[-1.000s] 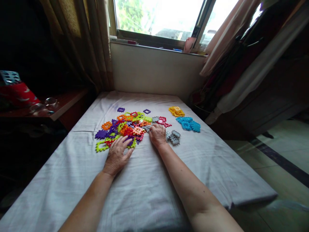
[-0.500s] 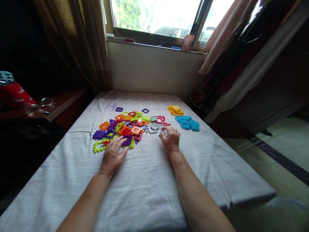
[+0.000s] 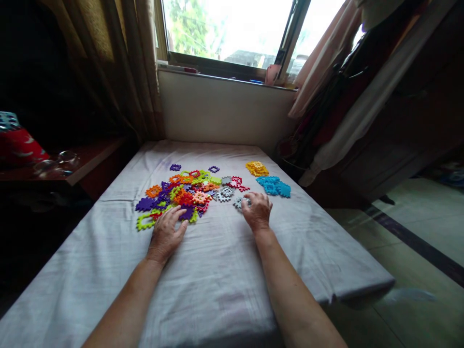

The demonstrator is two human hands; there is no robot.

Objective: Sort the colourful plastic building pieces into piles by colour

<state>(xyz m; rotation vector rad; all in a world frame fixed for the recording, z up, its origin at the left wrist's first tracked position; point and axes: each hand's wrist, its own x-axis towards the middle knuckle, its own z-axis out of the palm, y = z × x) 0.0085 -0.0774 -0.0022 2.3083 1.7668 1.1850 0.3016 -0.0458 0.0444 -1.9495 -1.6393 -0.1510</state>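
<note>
A mixed pile of flat, toothed plastic interlocking pieces point(image 3: 184, 195) in purple, orange, lime green and red lies on the cloth-covered table. My left hand point(image 3: 166, 232) rests at the near edge of the pile, fingers spread over a purple piece point(image 3: 187, 212) and the lime frame piece point(image 3: 144, 223). Right of the pile, my right hand point(image 3: 256, 211) has its fingers curled on a grey interlocking piece point(image 3: 238, 203), partly hidden under the fingertips. Other grey pieces point(image 3: 224, 193) lie at the pile's right side, beside red ones point(image 3: 237, 182).
Yellow pieces point(image 3: 257, 168) and blue pieces point(image 3: 273, 186) sit in separate heaps at the back right. Two purple pieces point(image 3: 213, 169) lie behind the pile. A window wall point(image 3: 224, 106) borders the table's far side; clothes point(image 3: 348, 101) hang at the right.
My right hand has shifted slightly right and nearer, and the grey piece at its fingers now shows apart from the pile. My left hand stays at the pile. The view has shifted a little.
</note>
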